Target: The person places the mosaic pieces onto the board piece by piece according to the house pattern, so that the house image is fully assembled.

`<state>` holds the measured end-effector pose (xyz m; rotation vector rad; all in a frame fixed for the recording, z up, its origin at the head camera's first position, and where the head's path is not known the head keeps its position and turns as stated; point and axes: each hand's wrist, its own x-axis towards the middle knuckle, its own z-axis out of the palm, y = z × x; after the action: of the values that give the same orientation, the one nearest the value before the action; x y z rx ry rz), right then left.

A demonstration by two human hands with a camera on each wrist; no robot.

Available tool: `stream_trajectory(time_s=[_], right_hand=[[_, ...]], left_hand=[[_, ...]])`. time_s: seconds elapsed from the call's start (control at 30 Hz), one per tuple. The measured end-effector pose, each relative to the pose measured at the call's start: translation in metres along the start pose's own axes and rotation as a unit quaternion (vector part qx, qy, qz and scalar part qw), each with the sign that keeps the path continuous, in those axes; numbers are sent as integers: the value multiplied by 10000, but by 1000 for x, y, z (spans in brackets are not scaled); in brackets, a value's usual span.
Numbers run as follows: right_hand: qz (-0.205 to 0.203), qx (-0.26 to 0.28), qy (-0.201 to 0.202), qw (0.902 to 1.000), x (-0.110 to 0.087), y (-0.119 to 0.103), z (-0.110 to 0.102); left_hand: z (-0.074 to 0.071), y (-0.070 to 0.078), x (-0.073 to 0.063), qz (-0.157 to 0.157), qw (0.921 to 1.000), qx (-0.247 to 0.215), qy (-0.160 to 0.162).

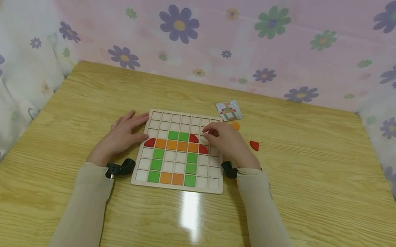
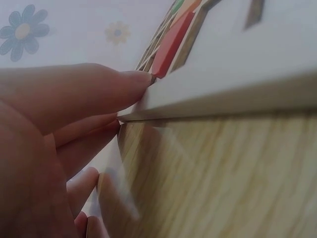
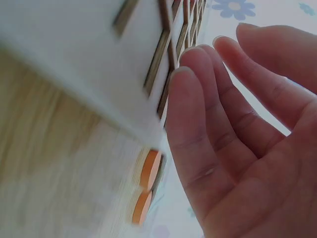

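A wooden grid board [image 1: 178, 187] lies on the table, with green, orange and red flat pieces in its cells. My left hand [image 1: 121, 136] touches the board's left edge with its fingers fairly straight. In the left wrist view the thumb [image 2: 131, 87] lies on the rim beside a red rounded piece [image 2: 173, 44]. Over the board's upper right part hovers my right hand [image 1: 229, 142], fingers loosely bent. Nothing shows between its thumb and fingers [image 3: 185, 109] in the right wrist view. Near it sit two red quarter-round pieces, one [image 1: 194, 138] above the orange row [image 1: 176, 145].
A small pattern card [image 1: 229, 113] lies behind the board's top right corner. An orange round piece [image 1: 235, 126] and a loose red quarter-round piece [image 1: 254, 145] lie to the right. Flowered cloth [image 1: 214, 29] hangs behind the wooden table [image 1: 324, 190].
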<state>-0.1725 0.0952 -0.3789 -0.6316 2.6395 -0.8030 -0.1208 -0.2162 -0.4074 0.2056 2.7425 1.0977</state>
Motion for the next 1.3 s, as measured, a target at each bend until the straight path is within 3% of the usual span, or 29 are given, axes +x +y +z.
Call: stream_trajectory(time_s=[0.47, 0.67, 0.93, 1.3], right_hand=[[369, 59, 164, 9992, -23, 26, -13], [385, 4, 318, 9988, -33, 40, -24], [723, -91, 414, 9965, -43, 64, -39], [1132, -144, 186, 9933, -60, 87, -57]], left_hand=[[-3, -2, 0, -111, 9999, -1, 8], [-3, 0, 1, -20, 10000, 13, -2], [-2, 2, 0, -23, 10000, 1, -42], [0, 6, 0, -158, 9999, 3, -40]])
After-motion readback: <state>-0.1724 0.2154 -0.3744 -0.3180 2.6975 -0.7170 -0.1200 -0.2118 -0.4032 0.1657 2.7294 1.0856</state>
